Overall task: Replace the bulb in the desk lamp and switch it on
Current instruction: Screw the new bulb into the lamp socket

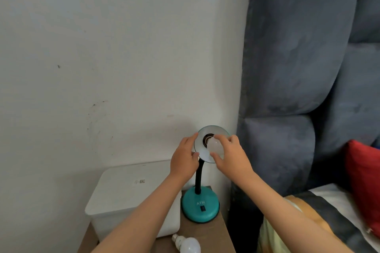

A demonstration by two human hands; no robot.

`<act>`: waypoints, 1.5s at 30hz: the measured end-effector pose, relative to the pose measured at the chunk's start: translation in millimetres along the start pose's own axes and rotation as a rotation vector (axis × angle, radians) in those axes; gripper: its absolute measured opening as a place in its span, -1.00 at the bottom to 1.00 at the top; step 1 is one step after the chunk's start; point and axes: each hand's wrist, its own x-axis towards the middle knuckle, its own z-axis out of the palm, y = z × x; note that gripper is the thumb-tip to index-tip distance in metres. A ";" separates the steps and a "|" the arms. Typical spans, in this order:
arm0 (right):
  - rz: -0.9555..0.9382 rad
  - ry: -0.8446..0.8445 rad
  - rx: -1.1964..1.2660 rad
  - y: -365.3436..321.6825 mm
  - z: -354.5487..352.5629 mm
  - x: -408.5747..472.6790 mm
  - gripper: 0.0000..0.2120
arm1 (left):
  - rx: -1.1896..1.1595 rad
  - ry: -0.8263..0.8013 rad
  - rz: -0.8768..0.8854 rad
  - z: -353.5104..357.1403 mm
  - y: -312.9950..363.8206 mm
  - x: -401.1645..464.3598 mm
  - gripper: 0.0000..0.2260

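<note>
A teal desk lamp stands on a small wooden table (pixel 205 238), with a round base (pixel 200 208), a black gooseneck and a shade (pixel 202 154) turned toward me. My left hand (pixel 184 158) grips the shade's left rim. My right hand (pixel 230 155) holds a white bulb (pixel 214 146) whose base sits at the dark socket inside the shade. A second white bulb (pixel 188 245) lies on the table near its front edge. A black switch (pixel 203 208) shows on the lamp base.
A white lidded box (pixel 127 193) fills the table's left part. The white wall is close behind the lamp. A blue padded headboard (pixel 287 68) rises at the right, above a bed with a red cushion (pixel 364 181).
</note>
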 end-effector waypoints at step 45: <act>0.061 -0.013 -0.171 -2.6 7.7 7.7 -0.56 | -0.374 0.023 -0.137 5.5 6.2 5.9 -0.43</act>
